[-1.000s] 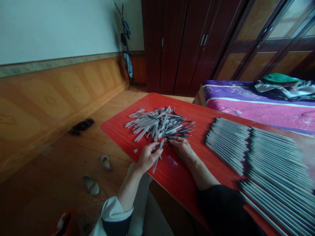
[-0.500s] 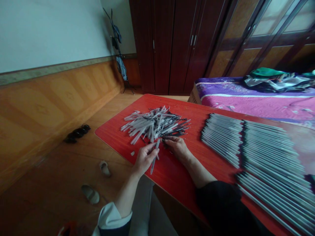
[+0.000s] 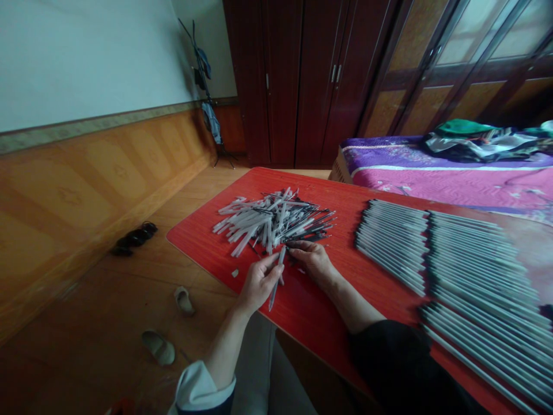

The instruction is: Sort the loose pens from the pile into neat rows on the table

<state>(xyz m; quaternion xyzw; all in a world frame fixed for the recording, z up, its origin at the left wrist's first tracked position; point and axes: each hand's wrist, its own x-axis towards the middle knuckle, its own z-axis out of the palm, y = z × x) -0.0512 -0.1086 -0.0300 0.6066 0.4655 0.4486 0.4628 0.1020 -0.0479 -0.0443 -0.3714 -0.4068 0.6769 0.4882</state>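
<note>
The fingers point(image 3: 276, 272) of the left hand point(image 3: 256, 285) are gripping a slim, translucent grey-white plastic tube point(image 3: 273, 297), pinching it between thumb and fingertips. The tube is standing at a tilt above the near edge of the desk, its lower end pointing toward the person. The fingers of the right hand point(image 3: 318, 264) are bending in just beside the tube's upper end; whether they are gripping a small dark piece there cannot be told, the spot being too small and shaded.

Directly beyond both hands, a loose heap of translucent whitish plastic tubes point(image 3: 248, 223) is lying crosswise, with thin black rods point(image 3: 313, 230) fanning out on its right side. A small white scrap point(image 3: 235, 273) is lying left of the left hand.

To the right, slender pale grey rods with black ends point(image 3: 473, 271) are lying side by side in several ranks. All of this is resting on a glossy red wood-grain desk point(image 3: 196, 230).

Further out, a bed with a purple and pink patterned cover point(image 3: 453, 180) is standing beyond the desk, carrying a heap of green, white and dark cloth point(image 3: 475, 141). Two pale slip-on shoes point(image 3: 158, 347) are lying on the floor at left.
</note>
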